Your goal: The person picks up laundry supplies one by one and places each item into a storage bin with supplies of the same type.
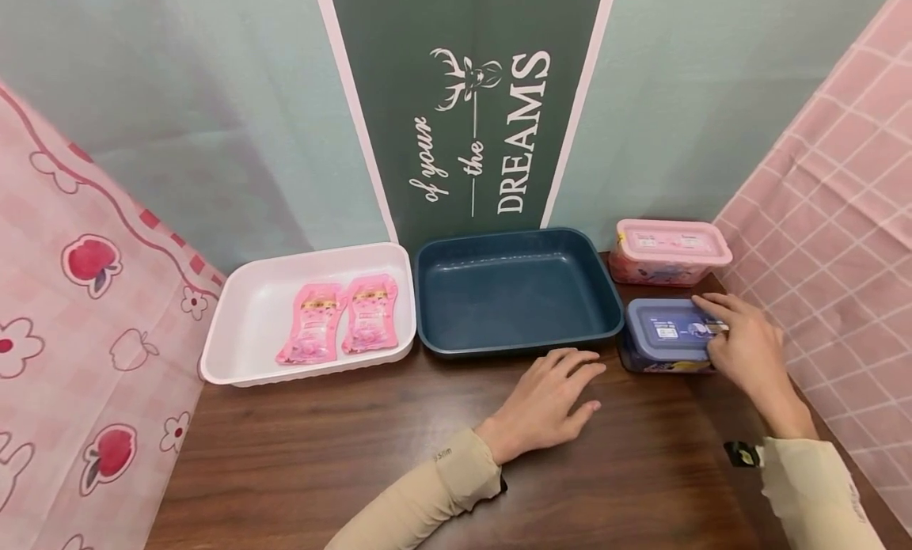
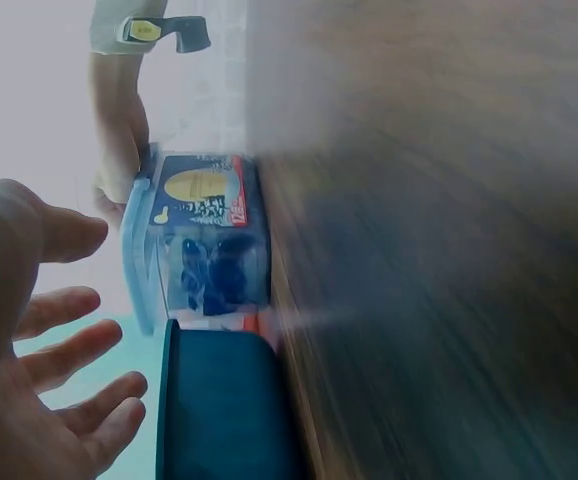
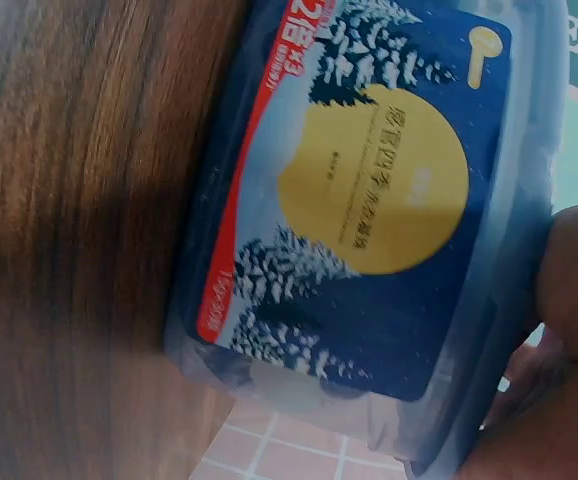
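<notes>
- Blue box (image 1: 666, 341) sits on the brown table (image 1: 356, 455), just past the right end of the dark blue tray (image 1: 513, 297) and in front of the pink box (image 1: 670, 252).
- Right hand (image 1: 751, 348) is on it, thumb and fingers bent over the right end of its lid (image 1: 659, 319). I can't tell how tight they hold.
- Left hand (image 1: 545, 403) is loosely spread and has nothing in it. It hangs in front of the tray, left of the box and apart from it.
- I'd guess this step is getting a good hold on the box. The lid looks on.
- To me, the next move needs a firm pinch, maybe the left hand helping to keep the box from sliding.
</notes>
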`<state>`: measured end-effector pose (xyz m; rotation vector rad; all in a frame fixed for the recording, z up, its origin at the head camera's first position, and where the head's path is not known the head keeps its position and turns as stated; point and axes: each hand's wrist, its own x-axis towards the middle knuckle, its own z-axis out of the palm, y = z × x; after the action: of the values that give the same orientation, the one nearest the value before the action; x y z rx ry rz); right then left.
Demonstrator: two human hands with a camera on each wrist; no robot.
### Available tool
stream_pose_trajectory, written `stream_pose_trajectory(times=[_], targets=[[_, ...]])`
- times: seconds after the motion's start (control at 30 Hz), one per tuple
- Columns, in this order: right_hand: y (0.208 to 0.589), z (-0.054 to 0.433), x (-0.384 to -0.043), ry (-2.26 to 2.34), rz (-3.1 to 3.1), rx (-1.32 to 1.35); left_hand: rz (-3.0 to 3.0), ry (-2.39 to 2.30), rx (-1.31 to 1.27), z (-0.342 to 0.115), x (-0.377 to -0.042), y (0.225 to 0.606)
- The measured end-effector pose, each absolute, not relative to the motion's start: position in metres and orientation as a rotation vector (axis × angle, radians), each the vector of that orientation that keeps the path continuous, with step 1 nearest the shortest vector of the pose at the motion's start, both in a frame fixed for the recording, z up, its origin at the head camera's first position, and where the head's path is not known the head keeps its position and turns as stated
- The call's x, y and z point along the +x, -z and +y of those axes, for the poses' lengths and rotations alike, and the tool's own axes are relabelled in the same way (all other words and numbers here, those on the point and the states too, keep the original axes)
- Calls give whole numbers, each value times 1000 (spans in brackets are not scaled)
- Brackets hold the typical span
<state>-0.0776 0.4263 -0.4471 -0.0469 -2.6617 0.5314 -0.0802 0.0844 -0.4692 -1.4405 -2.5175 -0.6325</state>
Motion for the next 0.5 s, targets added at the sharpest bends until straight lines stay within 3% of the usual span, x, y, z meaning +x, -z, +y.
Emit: stream_pose_trajectory(times=[0.5], targets=[[442, 425, -49, -505, -2710, 135, -2488, 575, -1506, 107, -68, 469]])
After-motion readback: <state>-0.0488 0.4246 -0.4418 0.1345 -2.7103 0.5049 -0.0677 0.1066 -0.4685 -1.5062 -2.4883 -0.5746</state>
